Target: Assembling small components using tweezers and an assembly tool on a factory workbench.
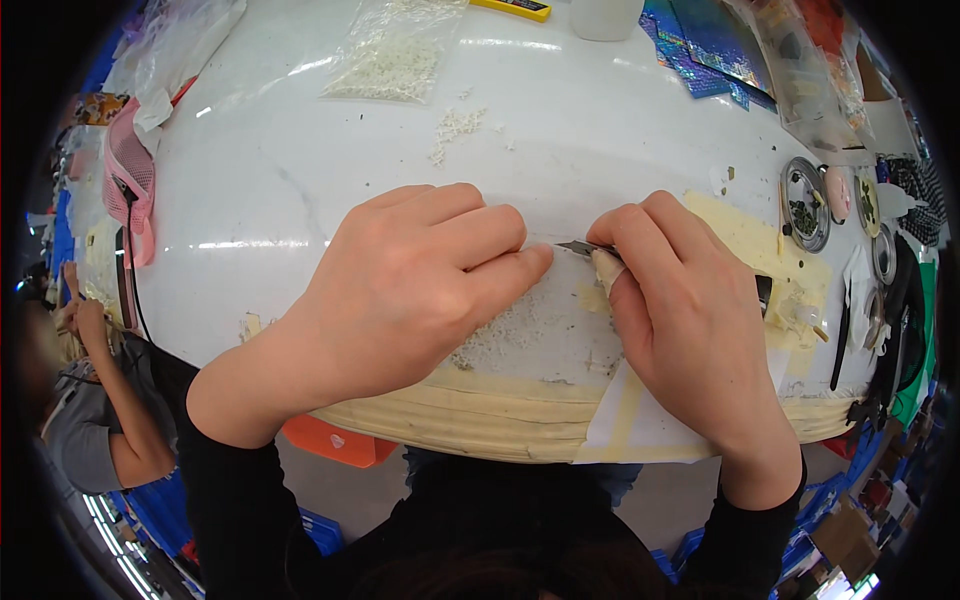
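Observation:
My right hand (690, 300) is closed round a small craft knife (577, 247), whose dark pointed blade sticks out toward the left. Pale tape seems to wrap the part between thumb and fingers. Facing the blade tip is my left hand (420, 280), closed with thumb and forefinger pinched together. Whatever it pinches is too small or too hidden to make out. Beneath the hands, tiny white bits (495, 338) lie scattered on the white table (250, 180). A loose cluster of small white pieces (458, 128) lies farther off.
A clear bag of small white pieces (385, 65) lies at the back, near a yellow case (515, 8). Shiny blue packets (705, 50) are at back right. Round metal tins (806, 215) stand right. A pink mesh pouch (130, 180) hangs left. Another person (110, 420) sits at far left.

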Action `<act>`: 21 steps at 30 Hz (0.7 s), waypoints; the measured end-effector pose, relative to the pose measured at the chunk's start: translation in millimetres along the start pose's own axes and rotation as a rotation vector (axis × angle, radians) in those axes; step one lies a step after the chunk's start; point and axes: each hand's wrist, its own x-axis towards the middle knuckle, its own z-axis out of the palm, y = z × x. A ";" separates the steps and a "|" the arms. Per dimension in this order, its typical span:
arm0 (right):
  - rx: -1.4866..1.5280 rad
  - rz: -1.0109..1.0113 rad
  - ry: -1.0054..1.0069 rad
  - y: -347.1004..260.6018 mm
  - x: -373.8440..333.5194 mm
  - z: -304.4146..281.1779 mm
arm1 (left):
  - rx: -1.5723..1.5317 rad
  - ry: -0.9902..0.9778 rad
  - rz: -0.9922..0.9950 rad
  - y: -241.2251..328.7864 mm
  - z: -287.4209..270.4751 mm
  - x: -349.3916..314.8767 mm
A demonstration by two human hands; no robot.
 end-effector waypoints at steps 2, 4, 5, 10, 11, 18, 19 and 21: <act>0.002 0.000 -0.006 1.0 -0.4 0.0 | 0.007 -0.003 0.006 0.4 0.1 1.1; 0.002 0.003 -0.011 1.4 -0.6 -0.2 | 0.009 -0.010 0.003 1.9 -0.3 1.7; 0.000 0.007 -0.014 1.0 -0.5 -0.3 | 0.003 -0.008 0.000 2.3 0.1 1.9; 0.029 0.009 -0.005 2.0 0.1 1.2 | 0.057 -0.022 -0.026 11.8 2.6 -2.7; 0.036 0.006 -0.005 2.1 0.3 1.7 | 0.071 -0.027 -0.026 14.2 3.3 -4.1; 0.046 -0.013 0.012 3.5 -0.2 4.6 | 0.146 -0.072 -0.039 31.6 4.4 -7.8; 0.034 -0.030 0.031 4.9 -0.6 5.6 | 0.134 -0.075 -0.043 32.2 5.2 -8.4; 0.010 -0.064 0.068 8.2 -1.4 7.8 | 0.126 -0.079 -0.049 33.3 5.3 -9.2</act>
